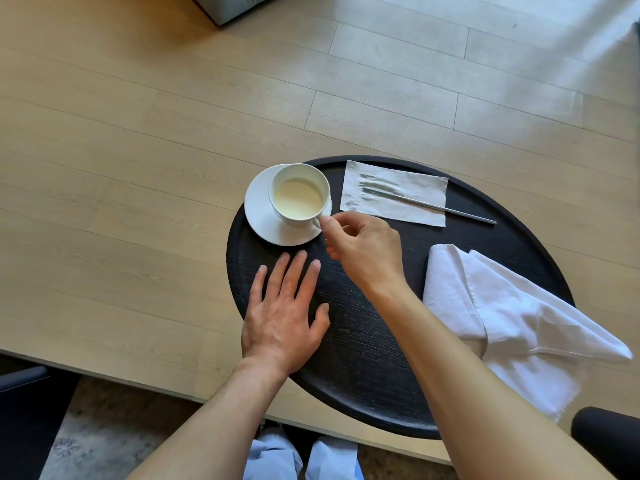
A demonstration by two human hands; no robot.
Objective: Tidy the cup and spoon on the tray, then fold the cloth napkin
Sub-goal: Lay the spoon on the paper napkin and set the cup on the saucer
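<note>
Cup: the white cup (299, 195) stands upright on its saucer (273, 220) at the far left of the tray (363, 358), holding a pale liquid; its handle points toward the near right, mostly hidden by the right hand.
Right hand: the right hand (363, 251) reaches in from the near right, its thumb and forefinger tip pinched together at the cup's handle (317, 221); the other fingers (334, 252) curl under, off the saucer.
Left hand: the left hand (284, 313) lies flat, palm down, on the tray's near-left part, fingers straight and slightly apart, clamped on nothing; their tips stop just short of the saucer's near rim.
Spoon: a slim metal piece (446, 207) lies on the paper napkin (393, 194) at the tray's far side, its handle running past the paper's right edge; whether its head is a spoon bowl cannot be told.
Cloth napkin: the white cloth napkin (502, 320) lies loosely bunched at the tray's right edge, one corner hanging over the rim onto the counter (121, 168).
Edges: the saucer overhangs the tray's far-left rim slightly; the tray itself juts over the counter's near edge.
Open room: bare tray surface shows in the middle and near part, between the two forearms.
</note>
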